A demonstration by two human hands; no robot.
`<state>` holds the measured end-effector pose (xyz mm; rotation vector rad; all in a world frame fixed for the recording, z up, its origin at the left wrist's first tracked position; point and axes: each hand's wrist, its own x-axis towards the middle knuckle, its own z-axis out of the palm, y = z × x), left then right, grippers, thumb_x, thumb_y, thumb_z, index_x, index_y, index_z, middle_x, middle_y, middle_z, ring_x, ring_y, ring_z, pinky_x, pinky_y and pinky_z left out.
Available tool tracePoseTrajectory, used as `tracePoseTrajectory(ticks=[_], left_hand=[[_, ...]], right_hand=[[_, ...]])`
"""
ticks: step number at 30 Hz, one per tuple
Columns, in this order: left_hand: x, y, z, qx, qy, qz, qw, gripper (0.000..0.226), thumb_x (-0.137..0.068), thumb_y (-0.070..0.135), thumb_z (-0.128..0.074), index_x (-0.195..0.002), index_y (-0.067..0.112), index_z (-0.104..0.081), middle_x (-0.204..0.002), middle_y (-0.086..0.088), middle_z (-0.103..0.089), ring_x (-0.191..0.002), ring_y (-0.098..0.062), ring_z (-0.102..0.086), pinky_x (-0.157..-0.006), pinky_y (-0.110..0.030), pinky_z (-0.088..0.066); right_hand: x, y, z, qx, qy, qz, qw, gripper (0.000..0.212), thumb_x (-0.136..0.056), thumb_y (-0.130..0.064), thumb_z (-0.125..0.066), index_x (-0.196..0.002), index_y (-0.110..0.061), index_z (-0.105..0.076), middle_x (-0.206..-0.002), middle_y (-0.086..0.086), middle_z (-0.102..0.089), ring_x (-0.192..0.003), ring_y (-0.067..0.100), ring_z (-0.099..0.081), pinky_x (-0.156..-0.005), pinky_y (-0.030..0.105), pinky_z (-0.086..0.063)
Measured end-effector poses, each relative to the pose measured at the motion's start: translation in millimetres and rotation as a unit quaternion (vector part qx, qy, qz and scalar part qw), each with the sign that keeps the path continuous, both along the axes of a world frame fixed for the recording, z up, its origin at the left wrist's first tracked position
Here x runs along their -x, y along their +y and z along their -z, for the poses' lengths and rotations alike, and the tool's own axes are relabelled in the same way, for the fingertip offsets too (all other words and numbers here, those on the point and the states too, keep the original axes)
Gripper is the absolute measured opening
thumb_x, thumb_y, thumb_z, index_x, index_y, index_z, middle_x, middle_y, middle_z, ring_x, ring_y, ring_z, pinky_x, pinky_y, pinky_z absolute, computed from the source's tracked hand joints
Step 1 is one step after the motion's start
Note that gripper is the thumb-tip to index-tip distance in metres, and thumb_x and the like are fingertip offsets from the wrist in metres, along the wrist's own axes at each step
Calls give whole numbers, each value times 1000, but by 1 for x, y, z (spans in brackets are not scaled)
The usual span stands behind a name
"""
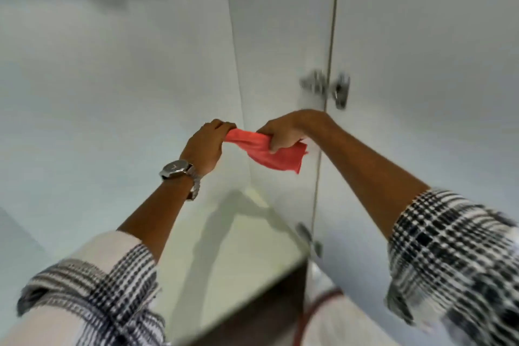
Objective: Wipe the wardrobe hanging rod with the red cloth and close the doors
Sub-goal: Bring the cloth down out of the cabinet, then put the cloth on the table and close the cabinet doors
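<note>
Both of my hands hold the red cloth (269, 153) stretched between them in front of the white wardrobe. My left hand (206, 144), with a wristwatch on the wrist, pinches the cloth's left end. My right hand (280, 133) grips its middle, and the loose end hangs down to the right. The two wardrobe doors (407, 45) meet at a narrow vertical seam and appear shut, with metal handles (325, 87) on either side of it. The hanging rod is hidden from view.
A white wall (112, 78) fills the left side and meets the wardrobe's side panel (278, 36) at a corner. Below is a pale counter top (224, 255) with a dark front. Another metal handle (309, 236) sits lower on the seam. A red curved object (311, 314) lies near the floor.
</note>
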<state>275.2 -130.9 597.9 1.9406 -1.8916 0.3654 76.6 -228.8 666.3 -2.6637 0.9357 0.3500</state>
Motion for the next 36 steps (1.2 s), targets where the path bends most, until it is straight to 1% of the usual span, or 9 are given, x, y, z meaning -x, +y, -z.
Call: tracePoseTrajectory(ticks=[5,10,15,18,20,22,24,30,36], left_hand=[[61,88,227,-165,109,79,977,35,-97,0,-57,-129,13,-63,-120,-11,-68,-103,-36,-69,-87,-44,-58],[137,160,425,-312,174,68,932,35,-99,9,-56,-133,17,-62,-128,-9,-69,-113,-32,-69,-95,-38,-56],[202,165,561,-404,134,84,901,47,-97,3,-49,-138,25,-56,-132,-4,-64,-116,-29,-65,-86,-43,-60],[229,150,624,-356,95,104,924,62,-88,-7,-55,-145,18,-53,-145,-10,-57,-126,-32,-62,-79,-44,-65],[241,144,661,-321,86,133,934,61,-82,-15,-55,-138,8,-60,-145,-17,-58,-131,-36,-59,-78,-45,-66],[249,151,698,-371,42,140,917,64,-91,-2,-22,-148,10,-49,-158,-14,-43,-147,-34,-41,-100,-47,-57],[253,170,724,-490,17,129,862,76,-88,15,3,-161,20,-19,-171,-3,-11,-158,-25,-13,-122,-44,-34],[255,155,697,-579,-19,94,810,71,-103,7,-32,-162,26,2,-172,2,5,-159,-21,1,-130,-47,-13],[268,122,553,-322,-1,108,941,70,-104,22,-51,-161,7,-13,-169,-12,-17,-157,-28,-17,-129,-50,-21]], right_hand=[[62,62,233,-241,103,55,964,48,-91,-7,-64,-136,-22,-57,-126,10,-68,-110,33,-69,-96,52,-58],[138,123,445,-322,170,105,926,48,-93,-10,-64,-139,-18,-55,-134,11,-62,-120,34,-60,-106,48,-51],[208,166,604,-268,104,188,939,36,-97,-10,-51,-130,-18,-62,-129,11,-67,-118,36,-63,-96,39,-49],[239,191,670,-82,46,232,968,42,-90,-4,-51,-128,-19,-60,-122,13,-67,-104,39,-68,-79,44,-55],[253,205,710,4,9,229,973,53,-89,0,-55,-140,-10,-56,-136,19,-61,-118,41,-64,-91,47,-56],[263,222,747,3,16,220,975,62,-97,2,-48,-156,-7,-33,-159,24,-36,-146,41,-37,-118,50,-39],[272,238,775,-71,76,211,972,69,-102,2,-38,-162,-10,-7,-169,20,-3,-157,37,-7,-128,46,-19],[284,215,759,-105,129,165,972,77,-100,-1,-40,-162,-17,3,-170,12,6,-158,32,0,-128,49,-11],[276,191,618,35,-45,230,972,80,-91,6,-52,-161,-14,-19,-167,18,-17,-155,31,-23,-123,41,-34]])
